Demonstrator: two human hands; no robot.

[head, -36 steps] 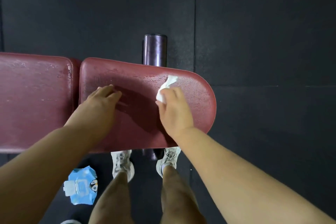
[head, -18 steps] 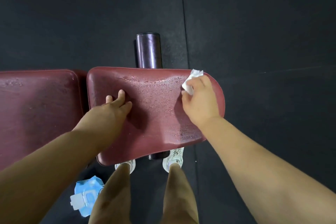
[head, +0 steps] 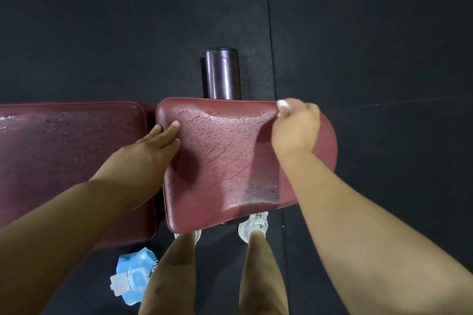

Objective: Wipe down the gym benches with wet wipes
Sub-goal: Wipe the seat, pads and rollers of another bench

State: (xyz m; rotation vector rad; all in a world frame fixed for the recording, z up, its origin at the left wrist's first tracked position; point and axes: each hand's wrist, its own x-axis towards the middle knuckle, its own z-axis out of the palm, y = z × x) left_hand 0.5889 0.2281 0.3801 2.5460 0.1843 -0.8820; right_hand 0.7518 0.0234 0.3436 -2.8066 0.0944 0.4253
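Gripping a crumpled white wet wipe (head: 283, 105), my right hand (head: 297, 127) presses it on the far edge of the worn maroon padded counter (head: 225, 161), centre frame. My left hand (head: 151, 147) rests flat, fingers straight, at its left edge.

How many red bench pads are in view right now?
2: the seat pad under both hands, and the longer pad to its left, cut off by the frame edge; others may lie out of view.
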